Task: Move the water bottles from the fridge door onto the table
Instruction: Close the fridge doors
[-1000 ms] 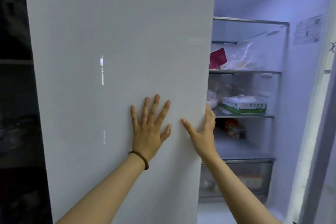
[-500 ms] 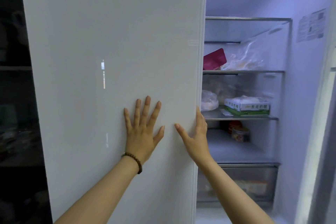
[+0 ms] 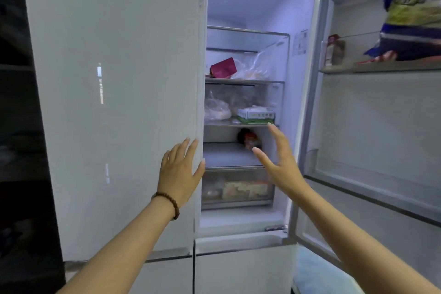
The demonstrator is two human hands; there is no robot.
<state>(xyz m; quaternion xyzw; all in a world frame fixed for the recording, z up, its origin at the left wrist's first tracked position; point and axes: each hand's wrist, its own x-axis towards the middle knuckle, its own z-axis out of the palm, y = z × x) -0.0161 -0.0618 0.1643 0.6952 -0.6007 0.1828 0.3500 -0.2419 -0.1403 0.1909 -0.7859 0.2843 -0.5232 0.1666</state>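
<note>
Print on the green-and-white box (image 3: 256, 116) is too blurred to be read. The left hand (image 3: 177, 172) is laid flat on the closed left door (image 3: 114, 102); the right hand (image 3: 280, 160) is spread, empty. No water bottles can be made out on the open right door (image 3: 372, 126).

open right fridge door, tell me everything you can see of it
The open right fridge door is swung wide, its pale plastic inner side facing the camera. Its shelves carry a blue and yellow bag and a small jar; the clear lower bin looks empty. No water bottles show on it. Neither the left hand nor the right hand touches it.
</note>
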